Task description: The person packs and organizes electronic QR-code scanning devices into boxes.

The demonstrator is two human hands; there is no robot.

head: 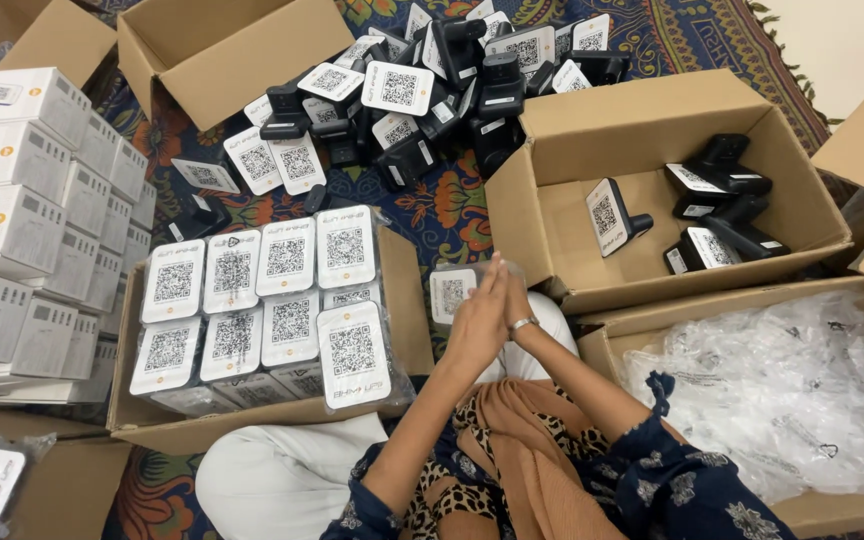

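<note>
- At right, largest carton point(602, 345): loose clear plastic bags point(782, 385), soft and slippery.
- Upper-right carton point(552, 130): a few bare black devices point(717, 170) with white code panels.
- Left carton point(397, 300): bagged devices point(272, 295) stood upright in rows.
- Centre, above the lap: bagged device point(452, 292), probably light and rigid under slick film; grip the flat sides.
- Left hand point(477, 320) and right hand point(514, 298): fingers straight, pressed together, palms touching over the bag's edge.

A home floor was used as a packing spot. A patterned rug point(432, 215) was covered by cardboard boxes point(652, 190) and stacked white cartons point(22, 220).
</note>
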